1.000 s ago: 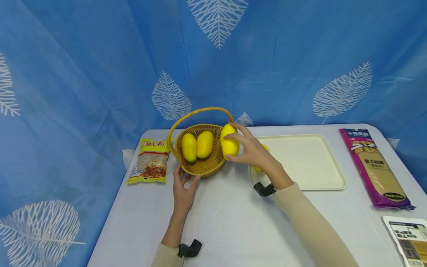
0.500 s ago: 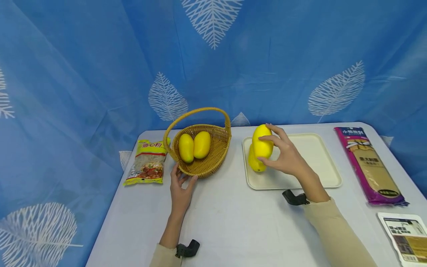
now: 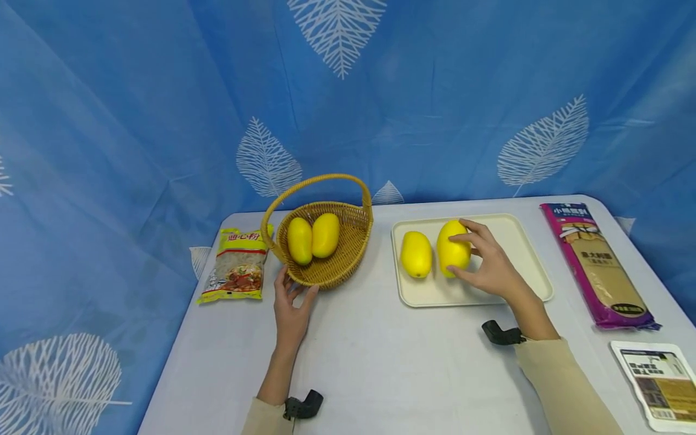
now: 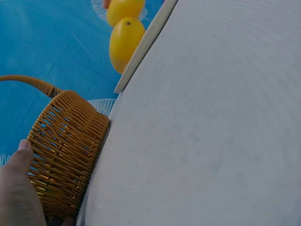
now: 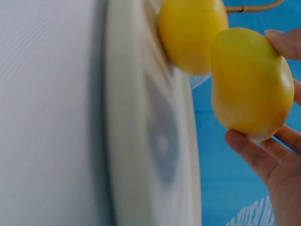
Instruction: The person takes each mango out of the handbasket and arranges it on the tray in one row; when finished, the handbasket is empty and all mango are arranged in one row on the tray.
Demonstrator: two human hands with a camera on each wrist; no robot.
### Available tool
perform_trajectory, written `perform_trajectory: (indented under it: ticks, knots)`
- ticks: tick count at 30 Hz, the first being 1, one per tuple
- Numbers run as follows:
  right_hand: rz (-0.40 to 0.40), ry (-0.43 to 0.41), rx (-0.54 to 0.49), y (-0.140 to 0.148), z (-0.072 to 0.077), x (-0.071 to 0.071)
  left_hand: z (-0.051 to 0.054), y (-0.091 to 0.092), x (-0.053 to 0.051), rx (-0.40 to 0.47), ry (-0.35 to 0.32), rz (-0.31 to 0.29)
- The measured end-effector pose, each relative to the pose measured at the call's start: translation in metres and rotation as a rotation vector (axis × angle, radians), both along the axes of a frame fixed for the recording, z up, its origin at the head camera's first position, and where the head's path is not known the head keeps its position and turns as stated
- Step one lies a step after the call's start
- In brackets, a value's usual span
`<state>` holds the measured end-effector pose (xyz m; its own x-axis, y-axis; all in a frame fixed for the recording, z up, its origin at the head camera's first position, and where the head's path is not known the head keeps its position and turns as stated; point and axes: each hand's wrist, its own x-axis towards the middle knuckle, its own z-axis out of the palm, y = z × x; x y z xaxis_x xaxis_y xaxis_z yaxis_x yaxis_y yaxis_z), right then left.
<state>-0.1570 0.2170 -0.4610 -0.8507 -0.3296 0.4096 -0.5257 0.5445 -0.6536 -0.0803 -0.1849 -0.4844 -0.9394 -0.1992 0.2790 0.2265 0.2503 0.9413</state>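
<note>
My right hand (image 3: 492,266) grips a yellow mango (image 3: 453,248) between thumb and fingers, over the cream tray (image 3: 522,290). In the right wrist view this mango (image 5: 251,84) hangs apart from the tray surface, which carries a shadow. Just left of it, another mango (image 3: 416,254) lies on the tray. Two more mangoes (image 3: 325,235) lie side by side in a wicker basket (image 3: 353,248) with a tall handle. My left hand (image 3: 290,314) holds the basket's near left side, its thumb against the weave in the left wrist view; its other fingers are mostly hidden.
A yellow-edged pasta bag (image 3: 239,266) lies left of the basket. Right of the tray are a long purple pasta pack (image 3: 600,266) and a white-rimmed packet (image 3: 655,380). A blue leaf-patterned cloth (image 3: 435,121) hangs behind the white table (image 3: 380,362).
My right hand has carried the mango rightward from the basket's edge to over the tray, then lower, beside the other mango. The left hand has stayed at the basket.
</note>
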Motion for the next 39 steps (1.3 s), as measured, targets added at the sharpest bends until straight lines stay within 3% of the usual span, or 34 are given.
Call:
perform_trajectory:
  ticks: [9, 19, 28, 39]
  knots:
    - [0.021, -0.103, 0.016, 0.003, -0.013, -0.006, -0.002, -0.001, -0.001, -0.009, 0.013, 0.000]
    - [0.026, -0.139, 0.021, 0.003, -0.022, -0.011, -0.003, -0.001, -0.002, -0.030, 0.017, 0.006]
    - [0.030, -0.152, 0.024, 0.000, -0.024, -0.013, -0.033, -0.008, -0.011, -0.031, 0.008, 0.034]
    - [0.002, -0.093, 0.087, 0.003, -0.025, -0.011, -0.033, -0.009, -0.011, -0.025, -0.010, 0.041]
